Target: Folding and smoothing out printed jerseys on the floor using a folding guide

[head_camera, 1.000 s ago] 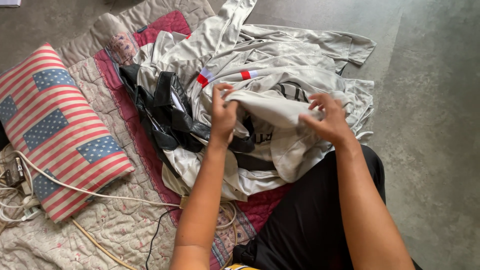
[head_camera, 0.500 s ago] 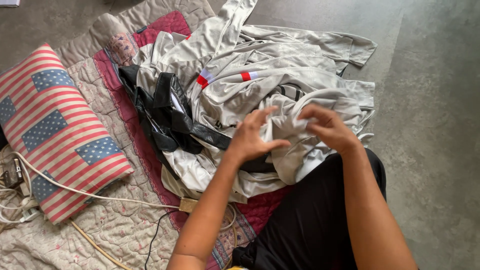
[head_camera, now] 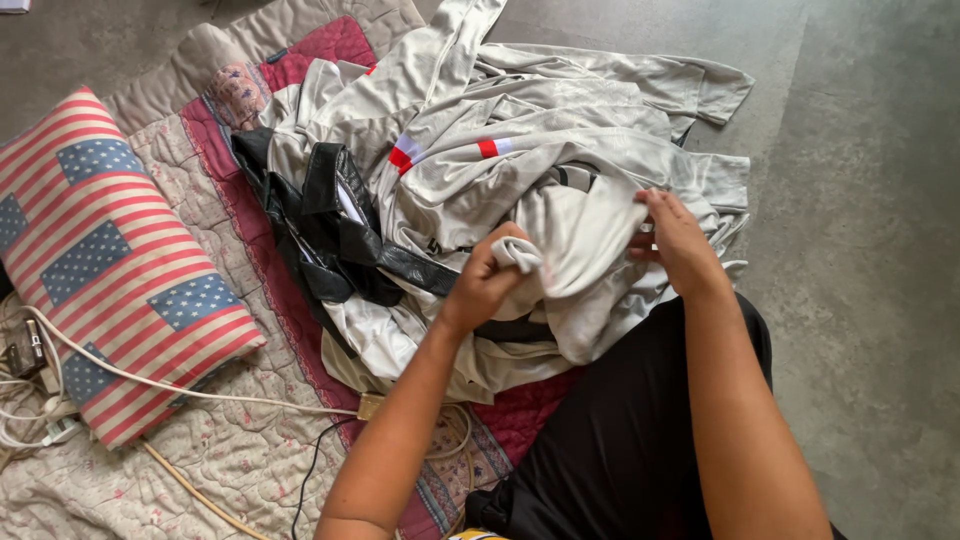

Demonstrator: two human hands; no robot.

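The grey concrete floor (head_camera: pixel 860 250) fills the right side and the top of the view. On it lies a quilted blanket (head_camera: pixel 200 440), beige with small flowers and a dark red border, which covers the left and lower part. On the left part of the blanket rests a cushion (head_camera: pixel 110 260) with red and white stripes and blue fields with white stars.

In the middle of the blanket there is a big pile of light grey clothes (head_camera: pixel 560 130), loose and wrinkled, and some sleeves reach out to the floor at the top right. One piece in the pile has a small red and white band (head_camera: pixel 487 148). At the left edge of the pile lies a black leather jacket (head_camera: pixel 330 235), partly under the grey cloth.

At the bottom the black trousers (head_camera: pixel 620 450) of the person are seen, just beside the pile.

Both hands hold the same light grey garment (head_camera: pixel 585 240) on the front part of the pile. The left hand (head_camera: pixel 485 285) is closed as a fist around a bunch of this cloth, and a small fold comes out above the knuckles. The right hand (head_camera: pixel 680 240) pinches the edge of the cloth between the thumb and the bent fingers.

White and yellow cables (head_camera: pixel 150 385) run over the blanket at the lower left, below the cushion.
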